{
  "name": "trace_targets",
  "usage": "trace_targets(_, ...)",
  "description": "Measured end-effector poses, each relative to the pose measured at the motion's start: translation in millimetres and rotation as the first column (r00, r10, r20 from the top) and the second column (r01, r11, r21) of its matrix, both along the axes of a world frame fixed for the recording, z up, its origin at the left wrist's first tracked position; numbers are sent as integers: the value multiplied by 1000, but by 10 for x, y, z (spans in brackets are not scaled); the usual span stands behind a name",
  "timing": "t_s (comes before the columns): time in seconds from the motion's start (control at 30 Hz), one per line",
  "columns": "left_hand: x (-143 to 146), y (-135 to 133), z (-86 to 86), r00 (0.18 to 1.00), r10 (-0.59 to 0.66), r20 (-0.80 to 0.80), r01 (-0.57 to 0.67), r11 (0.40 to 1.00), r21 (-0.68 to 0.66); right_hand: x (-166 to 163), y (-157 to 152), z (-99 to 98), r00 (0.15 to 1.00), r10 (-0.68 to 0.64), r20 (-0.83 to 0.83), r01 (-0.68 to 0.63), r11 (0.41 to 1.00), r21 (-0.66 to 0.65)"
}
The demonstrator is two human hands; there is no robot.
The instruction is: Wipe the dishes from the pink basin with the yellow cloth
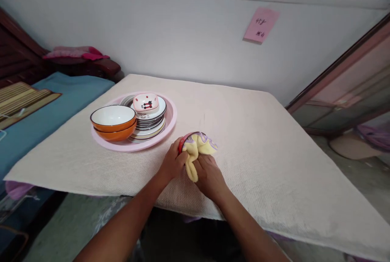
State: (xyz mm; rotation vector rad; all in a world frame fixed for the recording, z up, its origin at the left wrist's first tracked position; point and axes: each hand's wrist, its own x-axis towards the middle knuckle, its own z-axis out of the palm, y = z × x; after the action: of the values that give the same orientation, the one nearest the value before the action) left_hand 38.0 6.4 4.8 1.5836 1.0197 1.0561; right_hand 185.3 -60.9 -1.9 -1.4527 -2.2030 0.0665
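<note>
My left hand [174, 159] grips the left side of a red bowl [182, 142] with a dark rim, held tilted over the near part of the table. A yellow cloth [195, 152] with purple edging is bunched in and over the bowl, covering most of it. My right hand [210, 174] is closed on this cloth and presses it against the bowl; some of its fingers are hidden. To the left stands a pink basin [173, 126] holding two stacked orange bowls [114, 126], a stack of plates [150, 128] and a small white patterned bowl [146, 102] on top.
A cream cloth covers the table [258, 144], which meets a white wall [170, 34] at the back. On the wall hangs a pink note [261, 25]. A blue-covered bed or bench [73, 87] lies at left; a glass-panelled door [350, 79] is at right.
</note>
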Motion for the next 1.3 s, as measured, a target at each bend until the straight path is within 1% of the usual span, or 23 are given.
trace_targets(0.1, -10, 7, 42, 997, -13, -70, 14, 1000, 14, -35, 93, -111, 999, -14, 49, 11, 998, 58)
trace_targets(0.17, 10, -10, 46, 996, 11, -86, -8, 999, 31, -78, 109, -145, 999, -35, 29, 32, 996, 88)
trace_targets(0.23, 39, -40, 30, 997, 25, -68, -23, 999, 26, -144, 91, -155, 994, -99, -39, 102, 992, 78)
trace_targets(0.3, 54, -68, 12, 999, 17, -45, -16, 1000, 5, -200, 57, -149, 979, -159, -124, 162, 987, 13)
trace_targets(0.33, 48, -77, 9, 999, 11, -41, -11, 1000, 0, -213, 42, -139, 975, -156, -157, 153, 988, -31)
trace_targets(0.4, 9, -78, 16, 998, 5, -60, -5, 1000, 9, -191, 27, -105, 980, -72, -186, 52, 993, -109)
trace_targets(0.47, -50, -59, 40, 992, 9, -124, -5, 999, 35, -113, 34, -56, 985, 28, -171, -56, 986, -160)
trace_targets(0.5, -77, -48, 54, 986, 5, -169, 2, 999, 44, -61, 43, -29, 987, 51, -156, -79, 981, -180)
trace_targets(0.57, -110, -34, 78, 965, -9, -263, 24, 998, 55, 49, 66, 25, 990, 41, -133, -69, 974, -216)
trace_targets(0.63, -102, -39, 89, 947, -22, -321, 44, 997, 61, 148, 87, 71, 988, 15, -151, -53, 967, -251)
trace_targets(0.73, -33, -78, 71, 945, -28, -327, 53, 996, 68, 246, 118, 103, 957, -24, -290, -55, 964, -261)
trace_targets(0.8, 22, -110, 43, 955, -45, -293, 65, 996, 60, 272, 144, 83, 885, -79, -458, -42, 968, -248)
trace_targets(0.83, 46, -122, 30, 962, -57, -267, 74, 996, 53, 271, 161, 60, 823, -118, -555, -32, 967, -253)
trace_targets(0.87, 67, -132, 19, 969, -73, -237, 86, 995, 43, 262, 179, 31, 741, -163, -651, -21, 964, -266)
trace_targets(0.93, 96, -143, 12, 980, -104, -172, 109, 994, 18, 223, 214, -28, 547, -242, -801, -2, 957, -291)
trace_targets(1.0, 108, -147, 25, 986, -131, -101, 131, 991, -11, 169, 236, -56, 371, -264, -890, -11, 957, -288)
trace_targets(1.03, 108, -148, 34, 987, -148, -64, 146, 989, -25, 144, 238, -49, 305, -255, -917, -26, 961, -276)
trace_targets(1.07, 104, -150, 43, 985, -169, -26, 168, 985, -41, 123, 235, -27, 261, -242, -935, -46, 964, -262)
trace_targets(1.1, 97, -151, 48, 981, -196, 14, 196, 979, -60, 107, 228, 9, 243, -229, -943, -73, 965, -253)
trace_targets(1.13, 86, -153, 46, 972, -225, 59, 230, 970, -82, 96, 216, 57, 258, -214, -942, -100, 964, -246)
trace_targets(1.17, 72, -154, 38, 962, -251, 109, 262, 959, -107, 91, 203, 114, 311, -192, -931, -125, 963, -240)
trace_targets(1.23, 36, -154, 2, 941, -273, 199, 304, 941, -150, 92, 179, 232, 489, -120, -864, -185, 954, -237)
trace_targets(1.3, -7, -153, -43, 934, -260, 246, 304, 939, -162, 99, 163, 326, 643, -28, -765, -257, 934, -250)
